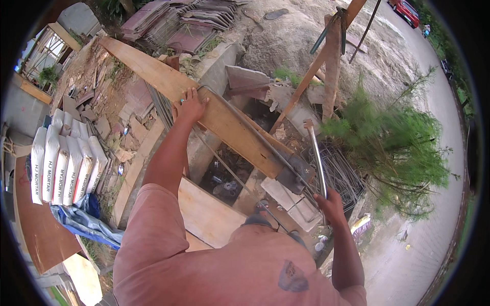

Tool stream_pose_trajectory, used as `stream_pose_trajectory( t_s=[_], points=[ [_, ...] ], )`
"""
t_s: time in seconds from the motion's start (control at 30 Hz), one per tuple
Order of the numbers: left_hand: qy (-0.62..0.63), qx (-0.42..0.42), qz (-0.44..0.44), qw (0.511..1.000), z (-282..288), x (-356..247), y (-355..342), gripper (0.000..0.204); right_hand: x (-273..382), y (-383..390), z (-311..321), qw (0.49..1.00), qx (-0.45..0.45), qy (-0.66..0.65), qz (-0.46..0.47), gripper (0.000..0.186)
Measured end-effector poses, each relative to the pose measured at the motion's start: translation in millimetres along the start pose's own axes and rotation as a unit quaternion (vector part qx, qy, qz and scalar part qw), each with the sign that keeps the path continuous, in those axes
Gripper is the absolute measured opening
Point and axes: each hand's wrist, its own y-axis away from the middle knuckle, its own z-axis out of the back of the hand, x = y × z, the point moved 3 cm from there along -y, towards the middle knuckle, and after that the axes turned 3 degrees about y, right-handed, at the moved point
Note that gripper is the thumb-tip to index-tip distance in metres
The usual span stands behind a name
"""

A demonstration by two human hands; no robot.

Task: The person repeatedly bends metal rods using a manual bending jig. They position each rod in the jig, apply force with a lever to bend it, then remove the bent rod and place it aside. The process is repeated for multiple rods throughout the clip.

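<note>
A long wooden plank (232,130) slants from the far left down toward the middle. My left hand (190,106) lies on it with the fingers spread, beside the bent end of a steel bar (250,125). That bar runs along the plank's right side to a dark metal piece (296,176) at the near end. My right hand (331,204) is closed around what looks like a hammer (318,160), its shiny shaft upright and its small brownish head at the top, apart from the plank.
Below the plank is a pit (222,178) with litter. White bags (69,160) are stacked at left. Roof tiles (168,23) lie at the back, near a sand heap (275,43). Wooden poles (332,66), a bushy green plant (393,137) and bundled wire frames (339,176) stand at right, beside a road (434,204).
</note>
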Motion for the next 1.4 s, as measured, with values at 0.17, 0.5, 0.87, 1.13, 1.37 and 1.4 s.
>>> stream_pose_trajectory(
  t_s=[0.17,0.5,0.87,1.13,1.37,1.4],
  points=[
    [0.006,0.011,0.024,1.000,0.0,-1.5,3.2,0.077,-4.0,7.7,5.3,0.998,-0.013,-0.059,0.008,0.039],
    [-0.046,-0.047,0.030,0.997,-19.1,12.2,-7.2,0.075,-113.8,47.0,136.3,0.934,-0.207,0.277,0.087,0.026],
    [-0.090,-0.095,0.025,0.991,-26.0,23.8,-10.4,0.073,-48.8,-53.4,205.7,0.753,-0.148,0.521,0.374,0.013],
    [0.009,0.004,0.035,0.999,10.3,-5.2,11.4,0.078,9.8,-134.3,205.4,0.675,-0.106,0.549,0.481,0.016],
    [0.004,-0.010,0.039,0.999,12.3,-6.8,13.3,0.076,38.5,-169.7,187.9,0.645,-0.074,0.553,0.523,0.021],
    [0.007,-0.011,0.042,0.999,13.6,-6.0,14.9,0.076,39.7,-174.3,186.4,0.641,-0.070,0.557,0.524,0.022]
  ],
)
